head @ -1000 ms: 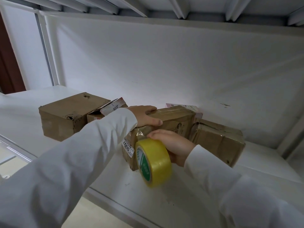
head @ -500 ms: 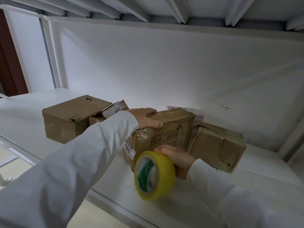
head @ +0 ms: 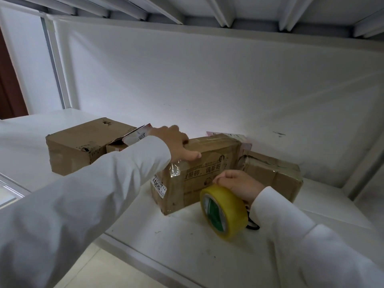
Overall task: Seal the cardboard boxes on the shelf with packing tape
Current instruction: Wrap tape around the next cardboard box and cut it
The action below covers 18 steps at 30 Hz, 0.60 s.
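A cardboard box (head: 197, 177) with printed characters and a white label stands in the middle of the white shelf (head: 145, 227). My left hand (head: 176, 144) rests on its top left edge, fingers over the top and thumb straight along the front. My right hand (head: 236, 183) grips a yellow roll of packing tape (head: 224, 210) low against the box's front, near the shelf surface. Clear tape wrinkles at the box's upper left corner.
A larger brown box (head: 83, 144) sits to the left, with a small open-flapped box (head: 124, 142) beside it. Another taped box (head: 272, 173) stands to the right. The white back wall (head: 207, 80) is close behind; an upper shelf's ribs (head: 207, 9) hang overhead.
My right hand has carried the tape roll down the box's front towards the shelf. My left hand stayed on the box's top edge. The view has shifted slightly.
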Each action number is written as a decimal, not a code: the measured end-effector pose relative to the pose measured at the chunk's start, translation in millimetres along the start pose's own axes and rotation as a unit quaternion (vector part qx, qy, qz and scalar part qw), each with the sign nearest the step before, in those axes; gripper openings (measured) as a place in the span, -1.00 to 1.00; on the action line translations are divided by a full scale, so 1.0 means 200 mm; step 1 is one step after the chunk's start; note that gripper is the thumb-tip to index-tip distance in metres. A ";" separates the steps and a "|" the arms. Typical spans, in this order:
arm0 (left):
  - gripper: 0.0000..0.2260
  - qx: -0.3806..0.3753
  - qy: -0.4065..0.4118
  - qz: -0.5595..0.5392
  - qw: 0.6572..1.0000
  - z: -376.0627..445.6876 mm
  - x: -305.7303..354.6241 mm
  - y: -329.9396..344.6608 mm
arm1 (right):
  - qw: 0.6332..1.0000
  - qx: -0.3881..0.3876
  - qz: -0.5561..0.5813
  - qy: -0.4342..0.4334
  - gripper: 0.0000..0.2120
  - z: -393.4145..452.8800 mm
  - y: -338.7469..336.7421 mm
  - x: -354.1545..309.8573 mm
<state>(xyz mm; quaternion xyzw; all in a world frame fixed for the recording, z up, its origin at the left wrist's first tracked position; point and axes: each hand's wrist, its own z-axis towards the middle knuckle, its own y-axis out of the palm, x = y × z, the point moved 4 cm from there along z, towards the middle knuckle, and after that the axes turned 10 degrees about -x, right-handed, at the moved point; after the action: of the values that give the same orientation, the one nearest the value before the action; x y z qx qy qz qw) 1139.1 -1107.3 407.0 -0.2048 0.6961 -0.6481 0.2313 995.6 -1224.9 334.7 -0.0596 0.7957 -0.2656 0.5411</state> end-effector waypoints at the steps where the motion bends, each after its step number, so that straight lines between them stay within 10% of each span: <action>1: -0.32 -0.013 0.001 0.009 1.000 -0.01 0.01 0.01 | 1.000 0.008 -0.004 -0.001 -0.87 0.00 0.00 0.01; 7: 0.10 -0.197 0.026 -0.059 0.978 -0.06 -0.05 0.07 | 0.999 0.043 0.021 0.012 -0.87 0.01 -0.03 0.08; 18: -0.01 -0.173 0.011 0.018 0.985 -0.04 0.02 0.08 | 0.999 0.031 0.003 0.008 -0.87 0.01 -0.03 0.10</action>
<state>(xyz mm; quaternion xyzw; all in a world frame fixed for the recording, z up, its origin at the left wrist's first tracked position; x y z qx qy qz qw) 1131.5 -1102.4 390.6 -0.2224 0.8035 -0.5161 0.1964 988.4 -1237.9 321.0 -0.0383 0.7916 -0.2885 0.5372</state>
